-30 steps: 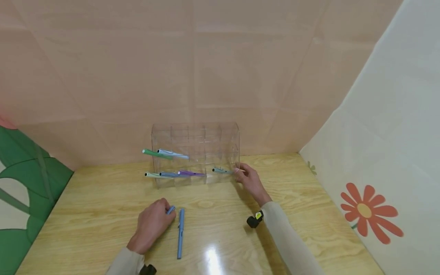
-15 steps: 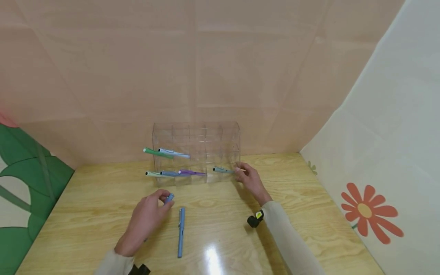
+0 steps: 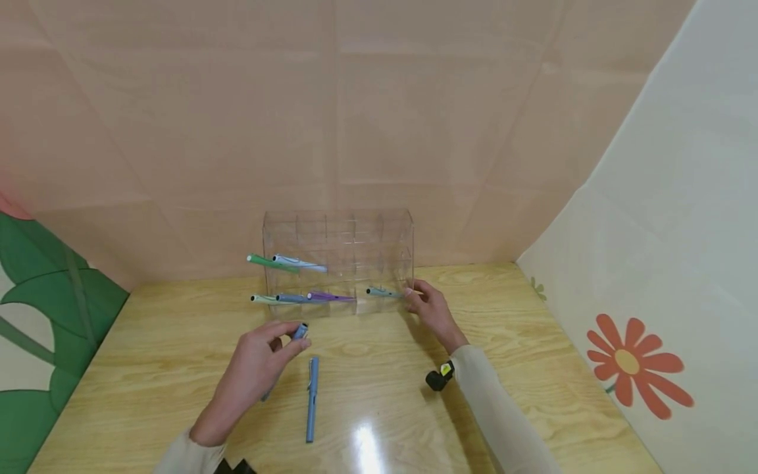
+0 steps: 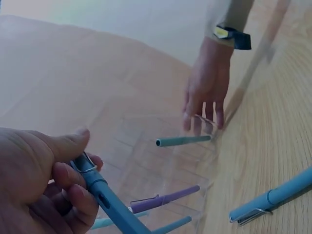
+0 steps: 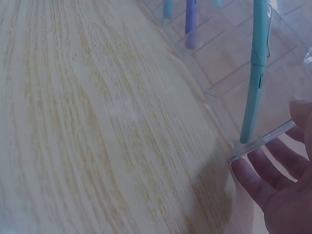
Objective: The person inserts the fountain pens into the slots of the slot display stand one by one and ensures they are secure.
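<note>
Thumb and fingers of my left hand (image 3: 251, 362) pinch a blue pen (image 4: 117, 209) by its clipped cap end, above the table in front of the rack. A similar blue pen (image 3: 312, 401) lies on the table just to the right of that hand. My right hand (image 3: 436, 317) grips the right side wall of a clear pen rack (image 5: 265, 141), thumb on one face and fingers on the other. Inside the rack, near that hand, sits a teal pen (image 5: 254, 87). A purple pen (image 3: 329, 297) and a blue pen (image 3: 289, 299) lie in the lower row further left.
In the rack's left part, a green pen (image 3: 271, 264) and a light blue pen (image 3: 299, 264) sit higher up, with a pale green pen (image 3: 262, 300) below. The rack stands at the back of the wooden table (image 3: 379, 368), before a pinkish backdrop (image 3: 379, 131).
My left hand has lifted its blue pen off the table and turned so the cap end shows between thumb and fingers. The right hand stays on the rack.
</note>
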Tool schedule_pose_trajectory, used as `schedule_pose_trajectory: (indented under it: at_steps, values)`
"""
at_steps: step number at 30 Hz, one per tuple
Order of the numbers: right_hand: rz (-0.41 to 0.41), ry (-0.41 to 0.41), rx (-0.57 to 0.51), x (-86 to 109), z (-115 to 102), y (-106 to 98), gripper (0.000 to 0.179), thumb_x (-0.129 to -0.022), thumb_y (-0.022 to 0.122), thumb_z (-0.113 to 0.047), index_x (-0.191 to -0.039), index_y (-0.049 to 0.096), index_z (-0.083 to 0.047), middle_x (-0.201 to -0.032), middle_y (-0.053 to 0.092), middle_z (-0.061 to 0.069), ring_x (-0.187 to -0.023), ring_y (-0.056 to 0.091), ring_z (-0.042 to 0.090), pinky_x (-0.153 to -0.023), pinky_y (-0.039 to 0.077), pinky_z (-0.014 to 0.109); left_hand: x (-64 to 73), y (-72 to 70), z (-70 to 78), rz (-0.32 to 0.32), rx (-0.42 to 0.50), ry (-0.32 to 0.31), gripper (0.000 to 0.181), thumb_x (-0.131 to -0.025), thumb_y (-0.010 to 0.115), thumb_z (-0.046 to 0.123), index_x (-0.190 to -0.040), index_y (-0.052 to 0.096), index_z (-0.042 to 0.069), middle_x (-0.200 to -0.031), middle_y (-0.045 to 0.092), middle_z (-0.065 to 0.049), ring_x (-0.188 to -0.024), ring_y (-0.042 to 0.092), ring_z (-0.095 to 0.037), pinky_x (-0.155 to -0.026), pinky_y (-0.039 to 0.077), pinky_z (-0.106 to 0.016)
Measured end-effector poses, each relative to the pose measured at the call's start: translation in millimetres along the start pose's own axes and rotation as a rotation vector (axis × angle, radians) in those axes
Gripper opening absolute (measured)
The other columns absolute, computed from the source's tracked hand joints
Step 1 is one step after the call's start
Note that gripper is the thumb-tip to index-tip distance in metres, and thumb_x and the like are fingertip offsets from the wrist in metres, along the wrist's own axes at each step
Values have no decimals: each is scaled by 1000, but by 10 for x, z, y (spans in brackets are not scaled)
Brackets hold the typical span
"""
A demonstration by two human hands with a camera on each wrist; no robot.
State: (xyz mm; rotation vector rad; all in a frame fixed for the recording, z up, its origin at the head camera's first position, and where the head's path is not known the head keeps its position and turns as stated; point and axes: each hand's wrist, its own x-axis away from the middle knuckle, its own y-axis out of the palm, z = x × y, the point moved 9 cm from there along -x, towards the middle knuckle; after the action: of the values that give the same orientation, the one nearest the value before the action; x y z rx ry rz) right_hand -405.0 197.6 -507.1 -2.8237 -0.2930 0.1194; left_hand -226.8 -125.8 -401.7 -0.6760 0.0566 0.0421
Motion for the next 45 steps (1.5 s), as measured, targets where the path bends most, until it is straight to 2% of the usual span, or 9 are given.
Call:
schedule_pose_trajectory:
  at_steps: [7,13,16,20,23,27,34,40,45]
  values:
    - [-1,7,7,-1,2,4,51,-113,55,-26,-155,48,2,-157,53,27,-137,60,45,-107,57,56,10,-74,90,20,37,-15,28,-100,77,34,-119,78,14,-88,66,-3,-62,48,-11,-54,40,-24]
    - [-7,13,-9,11,12,8,52,-113,55,-27,-156,48,1,-158,52,26,-138,59,45,-109,56,57,5,-194,295,70,51,69,23,-97,80,31,-111,79,11,-100,64,-2,-69,53,-12,-59,46,-23]
    - [-9,15,-20,20,18,10,53,-113,56,-27,-156,48,1,-159,52,26,-139,58,46,-109,55,59,-25,-271,390,99,54,97,19,-98,79,29,-106,78,13,-90,62,-2,-71,53,-13,-60,46,-22]
    - [-12,17,-17,20,36,10,53,-113,55,-29,-157,47,0,-159,52,25,-140,57,46,-109,55,59,-95,-377,448,125,70,101,18,-100,76,32,-106,75,14,-80,63,-3,-66,51,-15,-55,42,-23]
    - [-11,19,-12,16,46,9,53,-113,55,-29,-156,48,0,-159,52,25,-140,58,45,-109,55,58,-155,-448,460,137,75,99,20,-102,74,34,-109,73,15,-80,63,-4,-65,50,-15,-52,40,-25]
    - [-10,21,-9,12,52,11,53,-113,55,-29,-156,48,0,-159,52,25,-140,58,45,-108,56,57,-252,-530,477,153,48,128,21,-105,70,33,-113,72,13,-80,64,-5,-65,50,-16,-52,41,-26]
    - [-9,19,-13,-4,64,21,53,-113,55,-30,-156,49,0,-158,53,25,-140,58,45,-109,55,59,-402,-618,495,154,22,169,21,-107,67,29,-111,72,9,-83,66,-9,-66,52,-19,-54,42,-25]
    - [-20,19,-19,11,22,32,52,-113,54,-26,-157,47,2,-159,50,28,-141,56,47,-109,55,59,-479,-658,452,154,-1,153,32,-105,68,40,-110,71,8,-83,65,-9,-66,50,-18,-53,41,-25]
    - [-6,12,-3,21,27,19,51,-113,55,-29,-156,49,-1,-158,53,24,-139,59,44,-107,57,56,-578,-664,447,149,-15,154,38,-105,66,46,-110,69,9,-82,68,-9,-62,50,-18,-51,42,-26]
